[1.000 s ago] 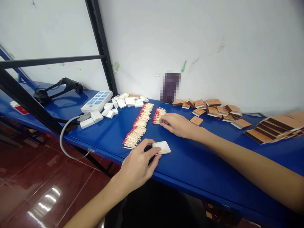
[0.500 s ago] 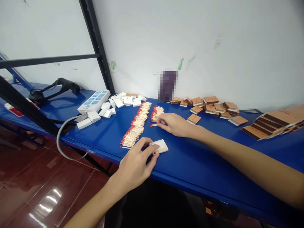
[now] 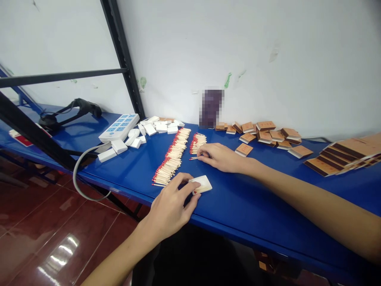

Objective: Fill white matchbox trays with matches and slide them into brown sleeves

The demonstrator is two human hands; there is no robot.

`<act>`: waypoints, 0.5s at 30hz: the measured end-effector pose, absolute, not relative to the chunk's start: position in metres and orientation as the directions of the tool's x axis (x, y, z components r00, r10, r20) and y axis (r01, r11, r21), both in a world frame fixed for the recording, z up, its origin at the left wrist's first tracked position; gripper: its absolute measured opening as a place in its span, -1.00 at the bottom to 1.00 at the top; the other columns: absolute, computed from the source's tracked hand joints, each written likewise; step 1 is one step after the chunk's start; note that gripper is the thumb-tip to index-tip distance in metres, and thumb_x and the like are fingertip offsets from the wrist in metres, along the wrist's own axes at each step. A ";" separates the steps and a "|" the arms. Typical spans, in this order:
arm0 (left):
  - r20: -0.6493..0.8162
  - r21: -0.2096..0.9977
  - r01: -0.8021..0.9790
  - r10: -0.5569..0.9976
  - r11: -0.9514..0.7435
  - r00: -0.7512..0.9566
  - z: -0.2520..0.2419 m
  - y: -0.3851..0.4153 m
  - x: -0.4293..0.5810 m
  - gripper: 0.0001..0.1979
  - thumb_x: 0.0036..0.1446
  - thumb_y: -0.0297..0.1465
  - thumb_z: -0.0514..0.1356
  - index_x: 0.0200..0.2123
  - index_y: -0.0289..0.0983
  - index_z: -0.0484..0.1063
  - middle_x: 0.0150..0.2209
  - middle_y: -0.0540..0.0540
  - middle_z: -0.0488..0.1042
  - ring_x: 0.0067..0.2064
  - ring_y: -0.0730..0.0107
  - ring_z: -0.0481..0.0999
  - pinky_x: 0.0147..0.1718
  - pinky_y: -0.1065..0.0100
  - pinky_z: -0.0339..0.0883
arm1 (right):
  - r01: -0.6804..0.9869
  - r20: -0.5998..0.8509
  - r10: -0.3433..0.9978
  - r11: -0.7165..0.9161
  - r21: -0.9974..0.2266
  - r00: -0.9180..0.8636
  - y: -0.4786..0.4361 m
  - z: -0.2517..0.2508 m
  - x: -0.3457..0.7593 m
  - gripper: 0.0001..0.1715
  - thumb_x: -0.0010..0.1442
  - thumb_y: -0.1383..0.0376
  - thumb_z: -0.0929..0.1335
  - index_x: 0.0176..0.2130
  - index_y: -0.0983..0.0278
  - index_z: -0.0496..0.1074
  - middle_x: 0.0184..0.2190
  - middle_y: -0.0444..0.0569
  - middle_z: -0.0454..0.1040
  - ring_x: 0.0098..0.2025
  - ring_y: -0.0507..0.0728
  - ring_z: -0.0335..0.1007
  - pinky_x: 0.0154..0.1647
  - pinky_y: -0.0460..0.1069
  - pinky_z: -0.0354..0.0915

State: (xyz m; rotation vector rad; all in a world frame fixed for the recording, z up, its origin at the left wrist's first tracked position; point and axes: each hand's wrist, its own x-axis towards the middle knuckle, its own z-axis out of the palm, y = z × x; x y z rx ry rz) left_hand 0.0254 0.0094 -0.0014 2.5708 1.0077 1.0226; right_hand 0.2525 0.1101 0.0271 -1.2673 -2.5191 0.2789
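Observation:
My left hand (image 3: 175, 200) grips a small white matchbox tray (image 3: 205, 182) at the near side of the blue table. A few matches lie inside the tray. Beyond it, my right hand (image 3: 216, 155) has its fingers pinched on a match (image 3: 193, 158), whose red head points left. Just past those fingertips lies a short row of red-headed matches (image 3: 198, 143). To the left, a long slanting row of matches (image 3: 171, 159) runs from the back of the table toward my left hand.
White trays (image 3: 119, 146) and a power strip (image 3: 119, 128) with a grey cable lie at the left. Brown matchbox sleeves (image 3: 264, 136) are heaped along the wall, with larger stacked ones (image 3: 342, 155) at the right. A black rack post (image 3: 125, 59) rises behind.
Hardly anything differs. The view has shifted slightly, and both hands stay nearly where they were, the left on the tray and the right at the match.

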 end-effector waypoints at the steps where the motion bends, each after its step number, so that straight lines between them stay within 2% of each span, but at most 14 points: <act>1: 0.532 0.408 0.524 0.661 -0.748 0.529 -0.001 0.009 0.025 -0.81 0.33 -0.42 0.11 -0.05 -0.23 0.45 -0.02 -0.18 0.40 -0.04 0.27 0.52 -0.03 0.25 0.45 | 0.751 0.169 0.812 0.582 -0.311 -0.559 0.110 0.027 0.252 -0.83 0.34 0.26 0.26 -0.24 0.27 0.39 -0.38 -0.07 0.43 -0.35 0.07 0.28 -0.33 -0.04 0.07; 7: 0.508 0.440 0.546 0.699 -0.713 0.504 0.000 0.007 0.026 -0.70 0.30 -0.43 0.13 0.09 -0.16 0.33 0.02 -0.13 0.41 0.00 0.26 0.50 -0.04 0.26 0.43 | 0.732 0.110 0.802 0.585 -0.350 -0.588 0.104 0.047 0.256 -0.78 0.35 0.23 0.22 -0.29 0.27 0.34 -0.36 -0.04 0.44 -0.36 0.07 0.27 -0.34 -0.04 0.09; 10: 0.478 0.489 0.563 0.745 -0.666 0.465 0.000 0.007 0.026 -0.71 0.25 -0.46 0.16 0.03 -0.16 0.28 -0.02 -0.09 0.43 -0.03 0.27 0.52 -0.04 0.25 0.42 | 0.712 0.068 0.790 0.582 -0.394 -0.609 0.090 0.067 0.258 -0.73 0.35 0.17 0.21 -0.29 0.27 0.35 -0.41 -0.07 0.42 -0.41 0.06 0.24 -0.36 -0.03 0.08; 13: 0.463 0.524 0.577 0.778 -0.626 0.424 -0.001 0.007 0.027 -0.73 0.20 -0.47 0.19 -0.06 -0.18 0.24 -0.10 -0.05 0.45 -0.09 0.27 0.54 -0.05 0.24 0.41 | 0.704 -0.038 0.766 0.570 -0.423 -0.642 0.071 0.082 0.256 -0.73 0.34 0.16 0.22 -0.29 0.25 0.37 -0.43 -0.09 0.41 -0.44 0.05 0.22 -0.39 -0.03 0.08; 15: 0.470 0.524 0.579 0.779 -0.624 0.414 -0.002 0.008 0.027 -0.71 0.19 -0.46 0.20 -0.04 -0.18 0.23 -0.10 -0.06 0.46 -0.09 0.27 0.54 -0.07 0.25 0.41 | 0.685 -0.113 0.720 0.583 -0.437 -0.685 0.061 0.087 0.252 -0.75 0.33 0.18 0.22 -0.30 0.25 0.38 -0.41 -0.09 0.42 -0.44 0.05 0.23 -0.40 -0.03 0.08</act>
